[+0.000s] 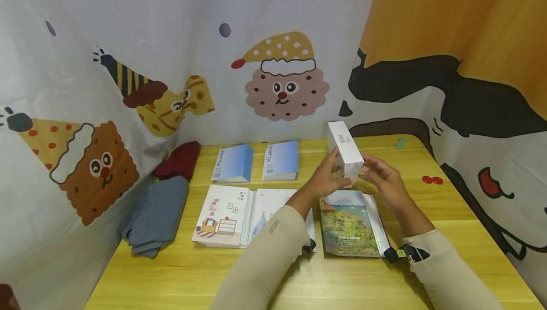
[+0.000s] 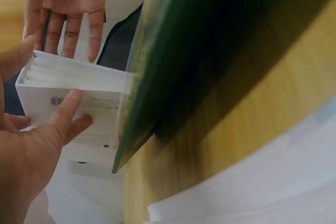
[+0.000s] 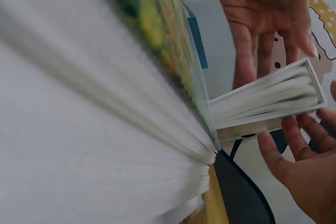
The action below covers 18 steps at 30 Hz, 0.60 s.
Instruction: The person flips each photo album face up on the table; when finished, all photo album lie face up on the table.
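Note:
A small, thick white album (image 1: 351,148) stands upright in the air above the table, its printed spine showing in the head view. My left hand (image 1: 322,177) grips it from the left side; in the left wrist view the fingers (image 2: 65,114) lie across its barcode-printed cover. White page edges show between the covers. On the other side, my right hand (image 1: 382,179) has its fingertips close by the album's edge, with loosely bent fingers. Below both hands lies a larger photo album (image 1: 350,227) with a painted landscape cover.
Two blue Polaroid albums (image 1: 232,163) lie at the back of the table. White albums with room drawings (image 1: 222,217) lie in front of them, partly behind my left sleeve. Folded grey cloth (image 1: 158,215) and dark red cloth (image 1: 179,160) are at the left edge. Red hair ties (image 1: 432,180) lie right.

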Tool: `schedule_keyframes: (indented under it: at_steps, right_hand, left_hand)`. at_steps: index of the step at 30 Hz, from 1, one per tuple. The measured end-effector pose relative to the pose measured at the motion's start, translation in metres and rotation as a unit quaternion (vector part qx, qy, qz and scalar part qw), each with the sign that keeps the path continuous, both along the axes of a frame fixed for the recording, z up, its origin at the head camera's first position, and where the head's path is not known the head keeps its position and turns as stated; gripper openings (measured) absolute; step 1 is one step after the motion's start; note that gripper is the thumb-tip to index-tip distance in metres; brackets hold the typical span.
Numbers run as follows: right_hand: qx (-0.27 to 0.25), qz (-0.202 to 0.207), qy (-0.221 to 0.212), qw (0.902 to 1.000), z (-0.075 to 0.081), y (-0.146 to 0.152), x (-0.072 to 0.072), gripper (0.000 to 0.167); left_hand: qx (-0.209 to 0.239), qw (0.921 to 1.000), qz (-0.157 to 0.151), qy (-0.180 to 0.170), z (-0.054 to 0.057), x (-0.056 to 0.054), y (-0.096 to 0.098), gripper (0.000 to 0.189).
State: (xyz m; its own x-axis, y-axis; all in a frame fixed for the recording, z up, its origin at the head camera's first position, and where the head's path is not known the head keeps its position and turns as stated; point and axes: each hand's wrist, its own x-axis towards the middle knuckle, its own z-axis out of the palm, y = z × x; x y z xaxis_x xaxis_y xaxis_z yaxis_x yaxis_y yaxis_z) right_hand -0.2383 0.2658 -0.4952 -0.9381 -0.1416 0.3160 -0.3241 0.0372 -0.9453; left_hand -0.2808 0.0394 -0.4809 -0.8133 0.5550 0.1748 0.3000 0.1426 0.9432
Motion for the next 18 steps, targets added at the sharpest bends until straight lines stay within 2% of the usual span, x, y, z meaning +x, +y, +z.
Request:
schedule_keyframes:
  at_steps: [2,6,9,12,14,18]
  right_hand:
    - [0.029,0.008,0.005,0.9995,-0.001,0.002,-0.001,0.050]
    - [0.096,0.034,0.013,0.9948,-0.005,0.005,-0.004,0.046]
    - [0.130,0.037,-0.010,0.9908,-0.007,0.005,-0.005,0.045]
    - [0.151,0.017,-0.056,0.9868,-0.008,0.004,-0.005,0.048]
    - [0.176,-0.005,-0.085,0.9807,-0.010,0.004,-0.006,0.050]
    - [0.219,-0.030,-0.114,0.9685,-0.014,0.006,-0.007,0.054]
  left_hand:
    - [-0.001,0.9998,0.015,-0.013,0.003,0.001,-0.001,0.107]
    - [-0.034,0.9971,0.056,-0.038,0.004,0.003,-0.004,0.105]
    - [-0.061,0.9937,0.082,-0.045,0.002,0.003,-0.007,0.102]
    - [-0.100,0.9877,0.113,-0.042,-0.002,0.000,-0.009,0.098]
    - [-0.122,0.9838,0.128,-0.029,-0.004,-0.003,-0.011,0.095]
    - [-0.138,0.9807,0.138,-0.013,-0.010,-0.008,-0.011,0.088]
